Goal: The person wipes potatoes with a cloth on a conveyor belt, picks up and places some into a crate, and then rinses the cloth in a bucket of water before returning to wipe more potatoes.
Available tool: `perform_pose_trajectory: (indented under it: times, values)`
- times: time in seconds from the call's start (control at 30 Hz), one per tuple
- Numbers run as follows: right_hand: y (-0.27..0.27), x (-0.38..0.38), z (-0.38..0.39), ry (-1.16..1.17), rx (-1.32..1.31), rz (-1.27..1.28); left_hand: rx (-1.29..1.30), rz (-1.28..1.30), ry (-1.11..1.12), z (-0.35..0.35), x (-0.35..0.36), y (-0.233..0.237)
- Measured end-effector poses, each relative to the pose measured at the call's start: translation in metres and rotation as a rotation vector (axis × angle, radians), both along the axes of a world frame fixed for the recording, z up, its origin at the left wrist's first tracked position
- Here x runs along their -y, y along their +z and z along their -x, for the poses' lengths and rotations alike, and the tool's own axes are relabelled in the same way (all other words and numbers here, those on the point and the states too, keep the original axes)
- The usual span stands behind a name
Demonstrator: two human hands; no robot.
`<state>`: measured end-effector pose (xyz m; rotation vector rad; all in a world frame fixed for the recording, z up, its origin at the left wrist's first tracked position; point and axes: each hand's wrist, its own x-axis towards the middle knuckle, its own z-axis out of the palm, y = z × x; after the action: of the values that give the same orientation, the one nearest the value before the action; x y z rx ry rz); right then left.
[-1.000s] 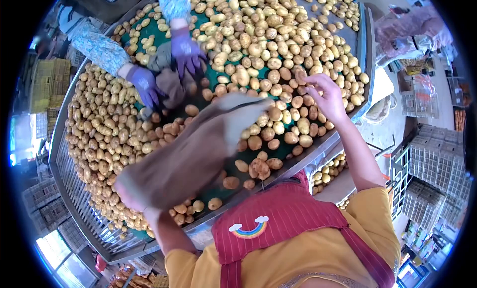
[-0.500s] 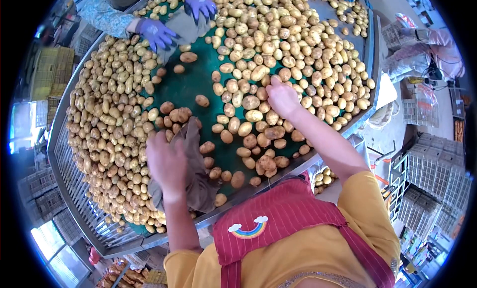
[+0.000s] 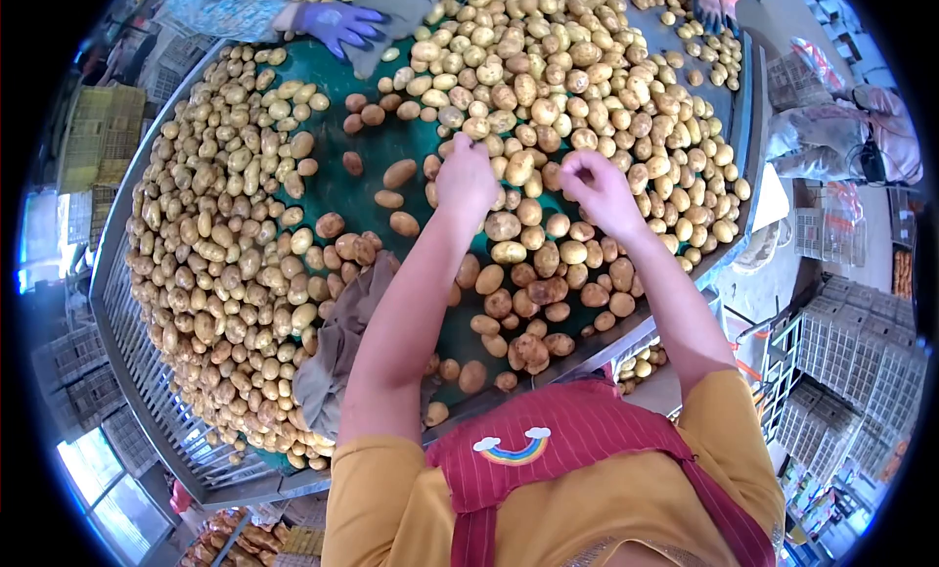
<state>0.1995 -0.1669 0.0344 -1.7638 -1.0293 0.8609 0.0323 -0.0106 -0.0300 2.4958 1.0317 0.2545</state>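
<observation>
Many yellow-brown potatoes (image 3: 564, 83) lie spread over a green sorting surface (image 3: 337, 78). My left hand (image 3: 467, 179) reaches across the middle, its fingers drawn together among the potatoes; what they may hold is hidden. To its right, my right hand (image 3: 599, 190) is curled, thumb and fingers forming a small loop with no potato visible in it. Its fingertips are close beside the potatoes. A crumpled grey cloth (image 3: 337, 357) lies under and beside my left forearm, with a large potato pile (image 3: 225, 264) to its left.
A metal rim (image 3: 646, 337) borders the table, with slats (image 3: 132, 371) at left. Across it, a co-worker's purple glove (image 3: 337, 24) rests on another grey cloth (image 3: 396, 14). Another person's gloved hands (image 3: 717, 7) are at top right. Stacked crates (image 3: 861, 342) stand right.
My left hand has left the grey cloth and moved up and right to the middle potatoes. My right hand has shifted slightly right. The co-worker's glove and cloth have moved farther away.
</observation>
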Motion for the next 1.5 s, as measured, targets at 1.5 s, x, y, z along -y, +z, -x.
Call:
perform_pose_trajectory:
  times: [1.5]
  values:
    - [-0.037,-0.096,0.106,0.428,0.641,0.167,0.677,1.055,0.417,0.046,-0.083,0.05]
